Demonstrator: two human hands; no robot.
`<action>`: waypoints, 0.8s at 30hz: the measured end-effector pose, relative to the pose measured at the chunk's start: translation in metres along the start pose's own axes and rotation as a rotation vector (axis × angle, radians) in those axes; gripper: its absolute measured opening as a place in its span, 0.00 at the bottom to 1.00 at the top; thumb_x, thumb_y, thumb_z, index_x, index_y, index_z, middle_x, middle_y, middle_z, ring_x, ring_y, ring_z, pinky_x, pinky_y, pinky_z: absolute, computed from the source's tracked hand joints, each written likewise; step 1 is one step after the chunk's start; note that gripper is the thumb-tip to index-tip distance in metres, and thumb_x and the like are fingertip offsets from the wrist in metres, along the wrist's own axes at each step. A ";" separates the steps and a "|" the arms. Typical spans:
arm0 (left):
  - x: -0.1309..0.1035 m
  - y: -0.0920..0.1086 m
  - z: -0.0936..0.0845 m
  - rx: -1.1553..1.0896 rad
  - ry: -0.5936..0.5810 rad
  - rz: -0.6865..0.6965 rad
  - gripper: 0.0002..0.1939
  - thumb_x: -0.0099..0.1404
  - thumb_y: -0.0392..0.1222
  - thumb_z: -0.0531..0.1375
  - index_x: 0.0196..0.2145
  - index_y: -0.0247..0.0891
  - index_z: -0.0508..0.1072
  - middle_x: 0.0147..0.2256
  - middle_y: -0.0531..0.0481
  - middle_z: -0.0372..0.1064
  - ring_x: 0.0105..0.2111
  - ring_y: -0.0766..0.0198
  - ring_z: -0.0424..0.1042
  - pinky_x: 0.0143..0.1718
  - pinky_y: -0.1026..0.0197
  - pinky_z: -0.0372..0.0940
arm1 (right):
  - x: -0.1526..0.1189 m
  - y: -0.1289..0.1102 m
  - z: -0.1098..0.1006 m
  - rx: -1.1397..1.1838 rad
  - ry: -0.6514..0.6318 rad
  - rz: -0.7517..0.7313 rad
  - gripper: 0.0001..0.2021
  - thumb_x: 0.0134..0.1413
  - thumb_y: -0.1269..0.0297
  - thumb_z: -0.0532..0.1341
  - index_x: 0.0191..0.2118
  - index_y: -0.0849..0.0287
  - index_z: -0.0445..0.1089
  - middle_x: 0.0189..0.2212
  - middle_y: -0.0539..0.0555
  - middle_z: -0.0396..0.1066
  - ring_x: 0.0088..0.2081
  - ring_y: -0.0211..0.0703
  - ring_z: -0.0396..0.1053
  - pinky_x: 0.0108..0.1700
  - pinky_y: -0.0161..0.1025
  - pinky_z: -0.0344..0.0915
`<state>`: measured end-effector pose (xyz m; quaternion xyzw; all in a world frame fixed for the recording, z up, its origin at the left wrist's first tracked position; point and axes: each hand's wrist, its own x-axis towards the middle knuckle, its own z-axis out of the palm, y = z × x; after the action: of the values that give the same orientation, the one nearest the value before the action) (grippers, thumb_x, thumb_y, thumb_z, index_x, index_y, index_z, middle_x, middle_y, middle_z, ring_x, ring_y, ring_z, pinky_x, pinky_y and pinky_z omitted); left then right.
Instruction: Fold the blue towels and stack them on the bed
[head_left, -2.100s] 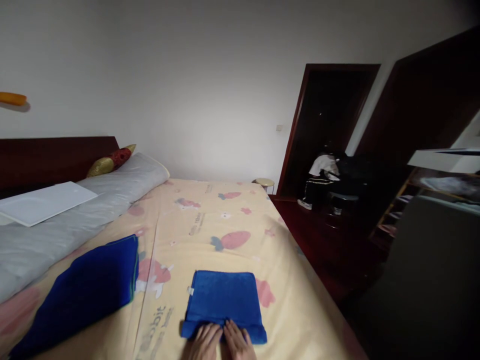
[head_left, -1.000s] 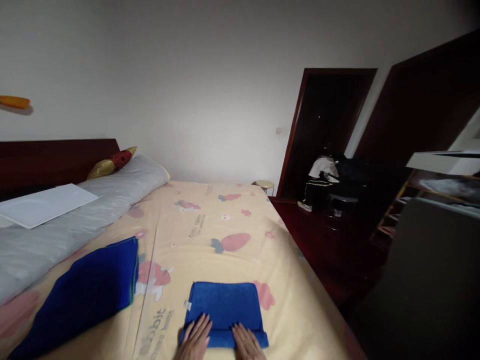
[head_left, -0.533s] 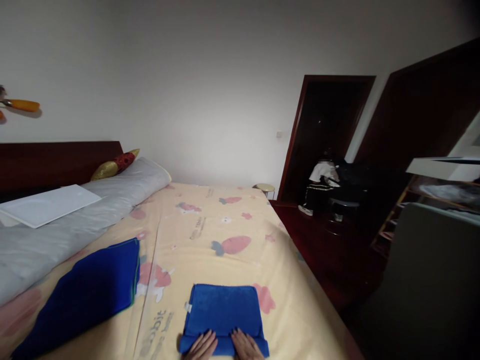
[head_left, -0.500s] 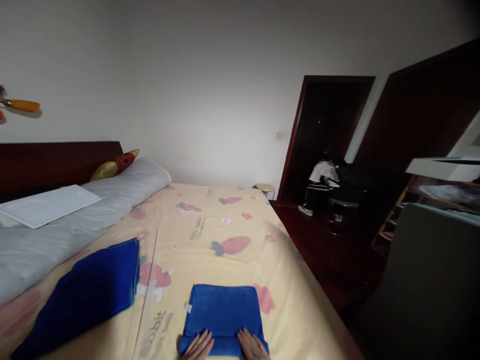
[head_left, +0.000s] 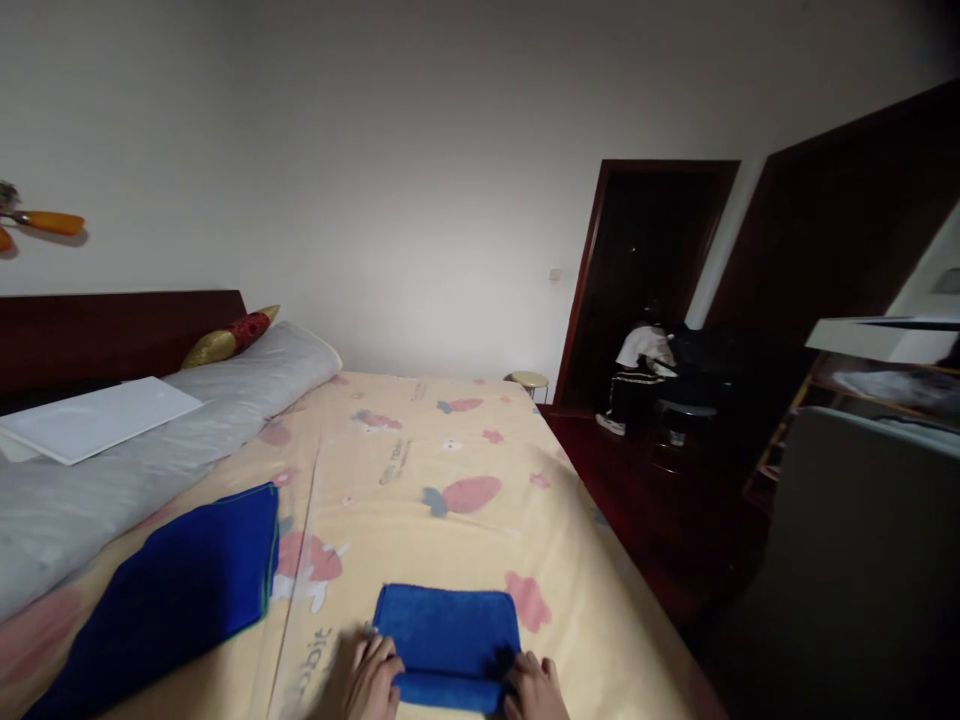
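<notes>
A small folded blue towel (head_left: 448,632) lies on the yellow patterned bedsheet (head_left: 442,470) near the front edge of the bed. My left hand (head_left: 371,680) rests at the towel's left near corner, fingers curled against its edge. My right hand (head_left: 534,688) sits at the right near corner, touching the side of the towel. The towel's near edge looks like a thick rolled fold between both hands. Whether either hand pinches the cloth cannot be made out.
A larger dark blue folded cloth (head_left: 176,585) lies to the left. A grey bolster (head_left: 150,440) carries a white flat board (head_left: 90,418). A person (head_left: 637,375) crouches by the dark doorway, beyond the dark wooden floor (head_left: 645,490). A grey chair back (head_left: 855,560) stands right.
My hands slid apart from the middle of the towel's near edge to its two near corners. The towel now looks shorter front to back, with a thicker fold at the near edge.
</notes>
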<state>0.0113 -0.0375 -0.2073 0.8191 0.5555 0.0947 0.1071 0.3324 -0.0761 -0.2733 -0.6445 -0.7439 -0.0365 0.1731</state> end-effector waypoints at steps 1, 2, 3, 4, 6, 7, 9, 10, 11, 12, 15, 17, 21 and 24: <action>0.002 0.002 0.001 0.005 -0.046 -0.067 0.22 0.56 0.30 0.52 0.44 0.45 0.77 0.53 0.50 0.72 0.58 0.58 0.64 0.64 0.48 0.51 | 0.002 0.003 0.000 0.017 -0.020 -0.002 0.12 0.43 0.66 0.58 0.36 0.50 0.75 0.38 0.52 0.77 0.41 0.50 0.71 0.45 0.46 0.60; 0.003 0.003 0.005 0.008 -0.091 -0.119 0.22 0.57 0.31 0.52 0.47 0.45 0.76 0.55 0.49 0.71 0.60 0.57 0.62 0.66 0.46 0.48 | 0.003 0.004 0.003 0.018 -0.020 -0.001 0.16 0.42 0.67 0.59 0.40 0.51 0.75 0.38 0.53 0.77 0.42 0.51 0.71 0.45 0.47 0.60; 0.005 0.006 0.011 0.013 -0.113 -0.159 0.24 0.58 0.32 0.52 0.50 0.44 0.74 0.57 0.48 0.69 0.61 0.55 0.61 0.66 0.43 0.46 | 0.003 0.003 0.008 0.002 0.008 0.008 0.19 0.40 0.67 0.60 0.43 0.52 0.75 0.39 0.55 0.77 0.42 0.53 0.72 0.45 0.48 0.59; 0.006 0.009 0.019 0.022 -0.101 -0.183 0.26 0.57 0.32 0.53 0.53 0.43 0.72 0.58 0.47 0.68 0.62 0.54 0.60 0.66 0.42 0.47 | 0.003 -0.001 0.015 -0.029 0.063 0.024 0.21 0.39 0.68 0.60 0.44 0.52 0.74 0.39 0.56 0.77 0.41 0.55 0.72 0.45 0.50 0.59; 0.009 0.017 0.037 0.051 -0.005 -0.131 0.30 0.56 0.31 0.53 0.56 0.43 0.69 0.59 0.46 0.66 0.61 0.53 0.61 0.64 0.43 0.54 | 0.005 -0.018 0.031 -0.105 0.245 0.024 0.20 0.41 0.67 0.61 0.45 0.52 0.74 0.39 0.58 0.77 0.40 0.56 0.72 0.45 0.51 0.59; 0.011 0.022 0.046 0.065 0.058 -0.051 0.31 0.55 0.30 0.53 0.57 0.44 0.69 0.59 0.46 0.67 0.60 0.54 0.63 0.62 0.46 0.58 | 0.006 -0.031 0.039 -0.137 0.349 -0.013 0.19 0.43 0.66 0.60 0.45 0.52 0.73 0.39 0.57 0.77 0.40 0.55 0.72 0.45 0.50 0.60; 0.012 0.030 0.058 0.083 0.166 0.199 0.33 0.54 0.27 0.51 0.57 0.46 0.68 0.57 0.51 0.69 0.56 0.59 0.68 0.59 0.54 0.65 | 0.009 -0.056 0.050 -0.158 0.501 -0.167 0.17 0.49 0.67 0.58 0.46 0.51 0.72 0.40 0.53 0.78 0.40 0.49 0.73 0.45 0.46 0.62; 0.012 0.030 0.061 0.088 0.210 0.333 0.34 0.55 0.27 0.51 0.58 0.48 0.67 0.56 0.53 0.70 0.55 0.62 0.70 0.57 0.58 0.66 | 0.010 -0.065 0.052 -0.153 0.539 -0.259 0.17 0.51 0.68 0.56 0.47 0.51 0.72 0.41 0.50 0.78 0.40 0.46 0.73 0.45 0.43 0.63; 0.012 0.028 0.062 0.095 0.247 0.442 0.34 0.57 0.27 0.50 0.59 0.48 0.65 0.56 0.55 0.70 0.54 0.64 0.71 0.56 0.61 0.67 | 0.010 -0.071 0.052 -0.150 0.560 -0.337 0.19 0.52 0.70 0.54 0.49 0.52 0.71 0.42 0.48 0.78 0.41 0.42 0.74 0.45 0.39 0.63; 0.010 0.023 0.061 0.103 0.280 0.505 0.33 0.59 0.29 0.51 0.61 0.48 0.62 0.57 0.56 0.69 0.54 0.66 0.70 0.56 0.63 0.67 | 0.010 -0.071 0.050 -0.155 0.569 -0.394 0.20 0.53 0.71 0.53 0.51 0.53 0.70 0.44 0.47 0.77 0.43 0.40 0.74 0.45 0.37 0.64; 0.001 -0.002 0.053 0.124 0.317 0.501 0.34 0.65 0.36 0.52 0.66 0.48 0.50 0.61 0.55 0.62 0.58 0.65 0.66 0.56 0.63 0.66 | 0.002 -0.051 0.037 -0.219 0.569 -0.461 0.25 0.52 0.73 0.51 0.56 0.58 0.66 0.51 0.49 0.74 0.49 0.39 0.72 0.49 0.34 0.64; -0.007 -0.016 0.049 0.117 0.267 0.426 0.39 0.63 0.35 0.53 0.67 0.50 0.43 0.63 0.56 0.57 0.60 0.63 0.63 0.59 0.61 0.63 | -0.005 -0.031 0.028 -0.254 0.564 -0.474 0.28 0.50 0.74 0.50 0.59 0.59 0.64 0.52 0.50 0.73 0.50 0.39 0.72 0.50 0.34 0.65; -0.014 -0.018 0.051 0.092 0.166 0.183 0.52 0.47 0.27 0.53 0.68 0.48 0.41 0.67 0.55 0.47 0.64 0.59 0.55 0.64 0.55 0.57 | -0.012 -0.015 0.023 -0.247 0.476 -0.436 0.29 0.47 0.75 0.50 0.58 0.60 0.64 0.53 0.52 0.72 0.52 0.41 0.71 0.49 0.34 0.68; -0.010 -0.012 0.049 0.094 0.172 0.114 0.46 0.47 0.26 0.53 0.65 0.46 0.56 0.66 0.53 0.52 0.63 0.59 0.59 0.63 0.56 0.59 | -0.008 -0.020 0.023 -0.222 0.446 -0.328 0.25 0.47 0.72 0.53 0.53 0.62 0.69 0.49 0.58 0.74 0.49 0.44 0.73 0.47 0.36 0.70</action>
<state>0.0106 -0.0456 -0.2580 0.8423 0.5190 0.1446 0.0149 0.3088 -0.0805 -0.2936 -0.5066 -0.7731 -0.2859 0.2527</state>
